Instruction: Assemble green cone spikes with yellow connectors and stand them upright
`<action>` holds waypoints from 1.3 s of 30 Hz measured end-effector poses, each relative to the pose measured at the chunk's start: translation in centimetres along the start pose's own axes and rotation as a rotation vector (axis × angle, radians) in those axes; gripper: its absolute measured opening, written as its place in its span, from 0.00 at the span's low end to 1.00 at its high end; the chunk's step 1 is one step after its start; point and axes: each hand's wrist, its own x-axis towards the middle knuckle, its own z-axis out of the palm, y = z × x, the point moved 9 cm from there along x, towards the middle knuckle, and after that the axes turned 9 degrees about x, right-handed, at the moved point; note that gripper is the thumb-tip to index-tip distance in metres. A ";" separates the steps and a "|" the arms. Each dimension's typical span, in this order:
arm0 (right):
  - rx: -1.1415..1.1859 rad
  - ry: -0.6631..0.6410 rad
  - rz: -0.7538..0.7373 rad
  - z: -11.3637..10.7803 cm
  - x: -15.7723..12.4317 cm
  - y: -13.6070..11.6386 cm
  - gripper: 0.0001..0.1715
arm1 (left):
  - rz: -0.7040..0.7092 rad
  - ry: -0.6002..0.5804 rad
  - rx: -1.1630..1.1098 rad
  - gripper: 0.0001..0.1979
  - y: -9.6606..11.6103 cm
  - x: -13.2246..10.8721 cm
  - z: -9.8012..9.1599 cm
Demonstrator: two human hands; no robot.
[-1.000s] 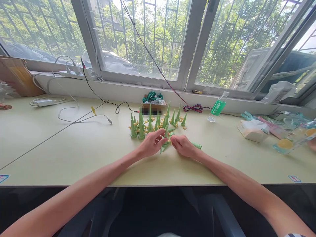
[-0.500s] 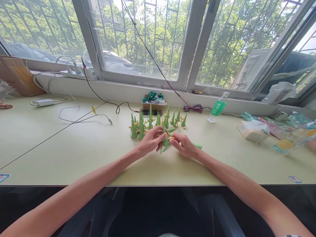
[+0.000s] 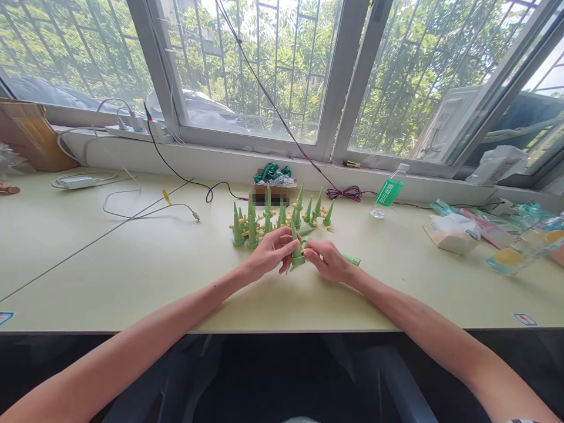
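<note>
A green plant watering spike (image 3: 296,249) stands point up between my hands, just above the table. My left hand (image 3: 272,249) is closed round its left side, thumb in front. At its right side my right hand (image 3: 325,258) pinches a small yellow valve, mostly hidden by the fingertips. Behind my hands several more green spikes (image 3: 251,230) stand upright on their wide ends, many with yellow valves on their sides. A loose yellow valve (image 3: 330,228) lies at the group's right edge. Another green piece (image 3: 352,259) lies partly under my right hand.
A small cardboard box (image 3: 278,192) holding green and clear plastic stands behind the spikes. To the right are a green-labelled bottle (image 3: 388,192), a tissue pack (image 3: 452,234) and plastic bags. A white cable (image 3: 145,216) runs across the left side of the table (image 3: 185,294).
The spike in my left hand has shifted slightly down and is more upright. My right fingers have closed in on its side, and the yellow valve there is now mostly hidden.
</note>
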 end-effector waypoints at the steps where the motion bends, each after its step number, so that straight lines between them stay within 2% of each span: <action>1: -0.011 0.002 -0.003 0.0 0.0 -0.1 0.24 | 0.002 -0.003 0.008 0.16 0.0 0.0 0.0; 9: -0.042 0.039 0.056 0.2 -0.1 0.6 0.30 | 0.062 -0.019 0.095 0.16 0.0 -0.2 0.6; 18: -0.040 0.086 0.114 0.3 -0.1 1.3 0.35 | 0.200 -0.016 0.301 0.14 1.5 -0.7 1.0; 27: 0.031 0.111 0.156 0.2 0.1 1.7 0.34 | 0.478 0.029 0.631 0.09 2.7 -1.5 1.5; 30: 0.054 0.133 0.179 0.0 0.0 2.0 0.34 | 0.437 0.036 0.590 0.07 2.5 -1.3 1.3; 33: 0.055 0.182 0.185 -0.5 0.1 1.9 0.33 | 0.305 0.055 0.437 0.09 1.7 -0.8 0.7; 39: 0.095 0.247 0.156 -1.5 0.0 0.9 0.20 | 0.103 0.056 0.102 0.15 0.7 -0.1 0.1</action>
